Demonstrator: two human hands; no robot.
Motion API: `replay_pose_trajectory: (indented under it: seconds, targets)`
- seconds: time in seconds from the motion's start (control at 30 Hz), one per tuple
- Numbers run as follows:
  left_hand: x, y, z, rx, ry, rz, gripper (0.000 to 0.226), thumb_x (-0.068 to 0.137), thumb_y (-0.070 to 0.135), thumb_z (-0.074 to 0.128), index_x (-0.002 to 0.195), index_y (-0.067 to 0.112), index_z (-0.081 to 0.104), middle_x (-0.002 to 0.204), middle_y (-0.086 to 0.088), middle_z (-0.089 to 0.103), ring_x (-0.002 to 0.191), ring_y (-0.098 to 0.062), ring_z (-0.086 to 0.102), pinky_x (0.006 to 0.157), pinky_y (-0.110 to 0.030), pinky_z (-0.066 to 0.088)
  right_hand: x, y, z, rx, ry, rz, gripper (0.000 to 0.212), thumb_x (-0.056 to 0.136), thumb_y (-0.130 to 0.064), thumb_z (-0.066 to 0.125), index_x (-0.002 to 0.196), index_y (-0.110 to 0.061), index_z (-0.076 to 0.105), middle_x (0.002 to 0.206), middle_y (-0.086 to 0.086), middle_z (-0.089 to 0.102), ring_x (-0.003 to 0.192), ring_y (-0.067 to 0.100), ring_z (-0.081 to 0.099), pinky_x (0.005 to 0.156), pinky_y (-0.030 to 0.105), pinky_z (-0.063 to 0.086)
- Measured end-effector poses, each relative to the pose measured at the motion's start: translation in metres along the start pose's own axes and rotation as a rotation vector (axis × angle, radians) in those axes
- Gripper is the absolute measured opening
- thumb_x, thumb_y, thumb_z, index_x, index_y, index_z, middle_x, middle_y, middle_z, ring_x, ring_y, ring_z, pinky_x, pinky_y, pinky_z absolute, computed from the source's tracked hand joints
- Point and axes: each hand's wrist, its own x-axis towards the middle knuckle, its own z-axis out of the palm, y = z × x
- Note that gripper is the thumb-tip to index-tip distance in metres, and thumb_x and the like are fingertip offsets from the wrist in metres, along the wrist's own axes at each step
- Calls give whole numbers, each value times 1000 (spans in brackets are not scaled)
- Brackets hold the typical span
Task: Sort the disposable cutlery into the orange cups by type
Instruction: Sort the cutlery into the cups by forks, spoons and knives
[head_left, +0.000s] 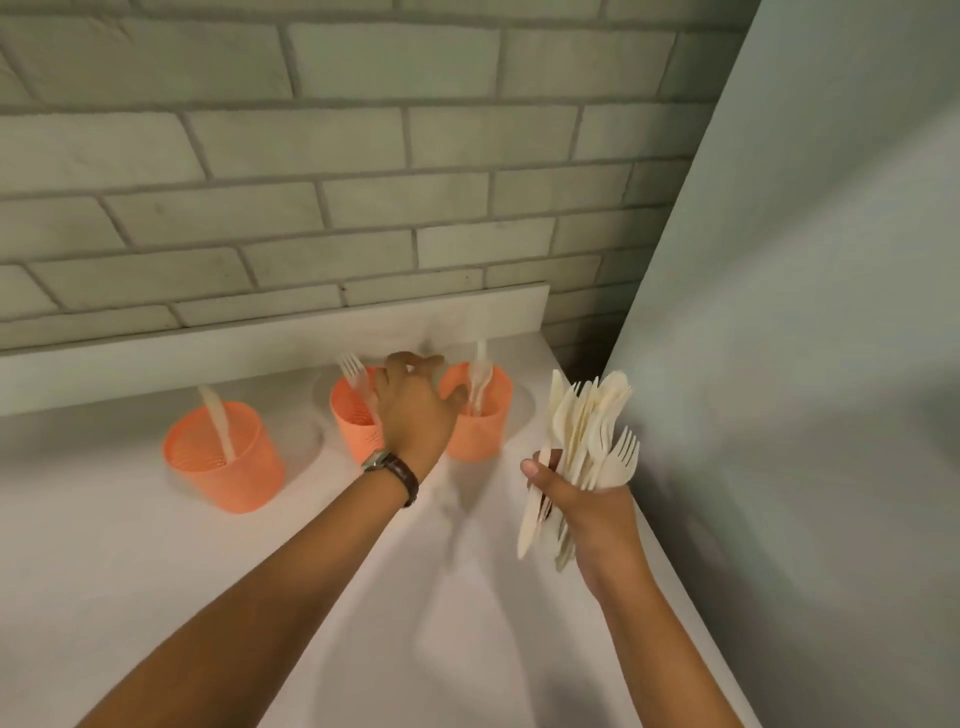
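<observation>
Three orange cups stand in a row on the white counter. The left cup holds a knife, the middle cup a fork, and the right cup a spoon. My left hand, with a watch on the wrist, hovers between the middle and right cups. Its curled fingers seem to pinch a pale, blurred piece of cutlery by the right cup's rim. My right hand grips a bundle of cream forks, knives and spoons, fanned upward, to the right of the cups.
A brick wall with a low white ledge runs right behind the cups. A plain grey wall rises at the right, close to my right hand. The counter's right edge slants down past my right forearm.
</observation>
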Motion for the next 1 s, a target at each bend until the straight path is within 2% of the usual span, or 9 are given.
replay_pose_trajectory:
  seconds: [0.07, 0.13, 0.23, 0.5, 0.57, 0.67, 0.83, 0.93, 1.0]
  targets:
    - [-22, 9, -15, -261, -28, 24, 30, 79, 28, 68, 108, 21, 65, 115, -4, 53, 109, -18, 48, 91, -24, 31, 7, -1, 2, 29, -60, 19, 45, 66, -14, 82, 108, -15, 66, 91, 3, 72, 82, 18, 69, 71, 29, 52]
    - [-45, 19, -34, -517, -245, -26, 12, 84, 23, 65, 95, 20, 69, 104, 2, 63, 90, -4, 56, 79, -14, 39, 10, -2, 10, 59, -145, 55, 44, 66, -16, 80, 107, -18, 65, 87, 3, 72, 78, 21, 69, 63, 28, 53]
    - [-69, 19, -56, -703, -478, -149, 11, 87, 15, 62, 90, 14, 73, 91, 9, 71, 84, 7, 62, 74, -1, 43, 9, -1, 28, 64, -291, 104, 32, 71, -9, 75, 99, -19, 67, 78, 3, 74, 70, 21, 69, 61, 34, 57]
    - [-64, -34, -124, -790, -284, -347, 7, 79, 9, 70, 80, 16, 72, 67, 11, 66, 57, 5, 56, 57, -8, 42, -10, -1, 96, 99, -549, 139, 38, 67, -3, 73, 104, -3, 63, 85, 18, 70, 70, 23, 70, 51, 28, 51]
    - [-61, -50, -138, -779, -205, -358, 8, 80, 11, 69, 79, 18, 72, 57, 15, 62, 53, 2, 51, 57, -13, 41, -14, 2, 107, 120, -558, 173, 35, 65, -8, 74, 98, -2, 63, 88, 22, 70, 59, 23, 65, 49, 28, 50]
    - [-51, -77, -162, -789, 24, -332, 12, 83, 7, 65, 76, 16, 69, 49, 17, 60, 48, 5, 51, 53, -7, 40, -18, 6, 116, 160, -533, 234, 27, 65, -11, 72, 88, -6, 60, 85, 21, 70, 47, 16, 58, 45, 25, 47]
    - [-28, -133, -181, -597, 437, -312, 11, 83, 14, 67, 93, 11, 70, 77, 4, 67, 64, 3, 59, 57, 0, 42, -26, 18, 120, 290, -539, 375, 19, 69, -6, 68, 86, -8, 60, 55, 5, 52, 44, 14, 50, 44, 24, 45]
    - [-19, -160, -169, -468, 437, -357, 17, 83, 17, 66, 97, 8, 71, 89, -5, 71, 70, -6, 59, 57, -2, 40, -31, 19, 120, 262, -531, 379, 26, 67, -3, 68, 91, -7, 61, 54, 5, 51, 44, 15, 51, 45, 26, 47]
    - [-19, -172, -157, -356, 337, -375, 19, 83, 16, 66, 99, 8, 72, 99, -7, 72, 79, -15, 61, 63, -13, 41, -32, 19, 121, 234, -531, 360, 30, 66, -2, 69, 95, -6, 61, 55, 5, 51, 46, 17, 52, 47, 27, 48]
